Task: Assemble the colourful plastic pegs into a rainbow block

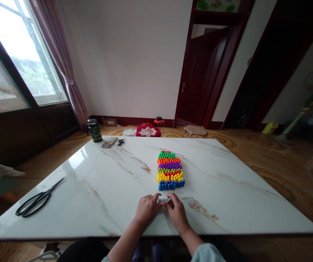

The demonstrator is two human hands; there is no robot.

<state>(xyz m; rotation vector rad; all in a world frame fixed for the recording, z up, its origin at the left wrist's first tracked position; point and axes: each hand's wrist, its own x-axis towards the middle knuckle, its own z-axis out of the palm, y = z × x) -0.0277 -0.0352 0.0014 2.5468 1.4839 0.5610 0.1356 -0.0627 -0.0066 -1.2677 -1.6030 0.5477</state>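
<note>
Close to the table's near edge, my left hand (148, 207) and my right hand (176, 210) hold a small white tube (163, 199) between them, one at each end. The fingers of both hands are pinched closed on it, and it lies crosswise. Just beyond it stands a block of small round-headed pegs (170, 170), packed in bands of colour. Blue ones are nearest me, followed by yellow, red, olive, purple, orange and green, with a little red at the far end.
Black-handled scissors (38, 201) lie at the left of the marble-patterned table (227, 203). At its far left are a camouflage bottle (94, 131), a phone (109, 142) and keys (121, 142). A round stool (195, 131) stands behind the table.
</note>
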